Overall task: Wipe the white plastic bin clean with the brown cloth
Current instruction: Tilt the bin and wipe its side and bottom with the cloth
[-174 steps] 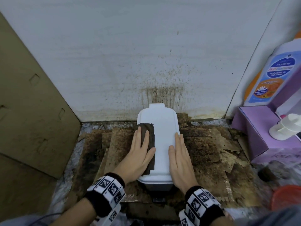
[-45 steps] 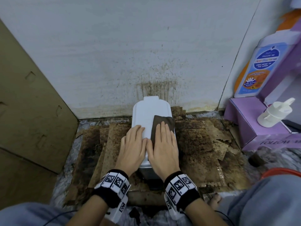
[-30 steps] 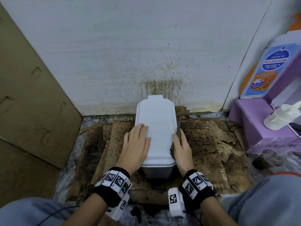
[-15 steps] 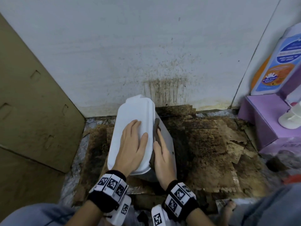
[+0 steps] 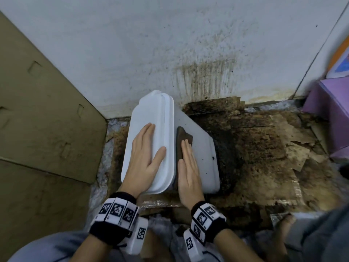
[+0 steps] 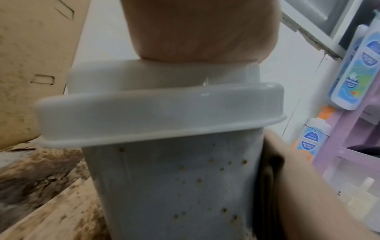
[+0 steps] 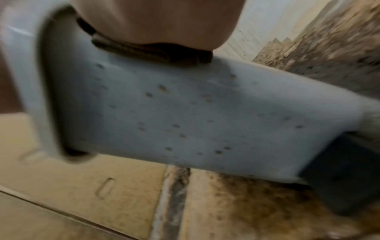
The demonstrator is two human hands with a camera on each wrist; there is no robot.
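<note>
your left hand (image 5: 145, 157), fingers flat, steadies the tipped white plastic bin (image 5: 200, 148); right hand (image 5: 187, 167), fingers straight, presses the brown cloth (image 5: 183, 140). specks probably remain below; it could slide.

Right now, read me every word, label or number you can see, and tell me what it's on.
No text reads clearly.
Blue labels on the white plastic bottles: print too blurred to read.
Black-and-white wristbands: square code patterns, no words.
White plastic bin and brown cloth: no text.
</note>
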